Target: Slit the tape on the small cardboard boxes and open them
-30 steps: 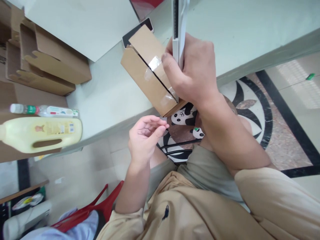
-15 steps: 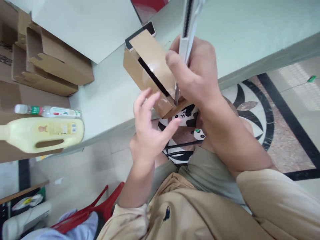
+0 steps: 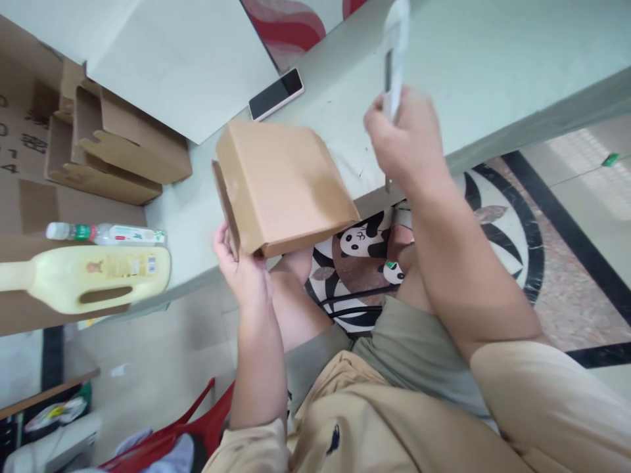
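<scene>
A brown cardboard box (image 3: 290, 180) is tilted at the table's edge, one flap standing out on its left side. My left hand (image 3: 244, 266) grips that flap near its lower end, the fingers behind it and partly hidden. In my right hand (image 3: 407, 141) is a white utility knife (image 3: 396, 59), wrapped by the fingers and held upright. The knife's blade end points down below the fist, to the right of the box and apart from it. Some blur lies on the knife and right hand.
Behind the box a phone (image 3: 276, 94) lies on the pale table (image 3: 493, 79). To the left are open cardboard boxes (image 3: 133, 141), a clear plastic bottle (image 3: 106, 233) and a yellow jug (image 3: 98, 279). A red chair (image 3: 211, 420) stands at lower left.
My left hand has gone from open beside the box to gripping its flap. The box has turned and shifted left. My right hand has drawn the knife away from it to the right.
</scene>
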Demonstrator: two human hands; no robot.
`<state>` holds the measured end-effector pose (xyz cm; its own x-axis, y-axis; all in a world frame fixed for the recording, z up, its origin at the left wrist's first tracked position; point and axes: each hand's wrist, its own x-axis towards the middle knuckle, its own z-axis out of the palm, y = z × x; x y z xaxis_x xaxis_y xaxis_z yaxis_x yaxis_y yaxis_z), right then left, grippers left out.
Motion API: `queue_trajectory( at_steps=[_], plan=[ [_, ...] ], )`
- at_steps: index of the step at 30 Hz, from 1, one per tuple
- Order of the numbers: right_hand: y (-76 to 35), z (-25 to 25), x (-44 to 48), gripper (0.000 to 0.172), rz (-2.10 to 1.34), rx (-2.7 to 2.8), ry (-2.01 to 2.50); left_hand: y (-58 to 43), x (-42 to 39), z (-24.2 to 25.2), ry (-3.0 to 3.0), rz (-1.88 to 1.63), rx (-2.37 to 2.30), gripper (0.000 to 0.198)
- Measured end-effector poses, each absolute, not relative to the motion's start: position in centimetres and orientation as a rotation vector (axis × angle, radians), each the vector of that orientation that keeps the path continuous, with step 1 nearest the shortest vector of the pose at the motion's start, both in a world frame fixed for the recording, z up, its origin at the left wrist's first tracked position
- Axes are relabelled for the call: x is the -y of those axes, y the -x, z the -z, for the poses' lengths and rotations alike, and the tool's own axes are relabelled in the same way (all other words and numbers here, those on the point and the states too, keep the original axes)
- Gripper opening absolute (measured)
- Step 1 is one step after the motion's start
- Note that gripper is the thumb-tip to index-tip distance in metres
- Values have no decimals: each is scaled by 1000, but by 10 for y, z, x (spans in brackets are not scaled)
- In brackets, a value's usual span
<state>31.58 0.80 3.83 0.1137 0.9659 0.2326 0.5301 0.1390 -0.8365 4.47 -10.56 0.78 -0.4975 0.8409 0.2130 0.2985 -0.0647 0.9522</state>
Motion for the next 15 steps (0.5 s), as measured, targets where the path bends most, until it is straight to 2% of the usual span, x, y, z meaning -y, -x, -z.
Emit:
queue_trajectory(
  at_steps=[6,11,15],
  plan=[
    [-303,8,-21,5,-809,1643,1751,-12,111,14,-791,-1619,-1717,53],
    [-302,2,-21,43,-868,1781,1731,-13,111,18,-497,-1687,-1588,28],
    [-299,-10,-13,47,-1032,1927,1467,-14,109,20,-437,-1663,-1521,24]
  ],
)
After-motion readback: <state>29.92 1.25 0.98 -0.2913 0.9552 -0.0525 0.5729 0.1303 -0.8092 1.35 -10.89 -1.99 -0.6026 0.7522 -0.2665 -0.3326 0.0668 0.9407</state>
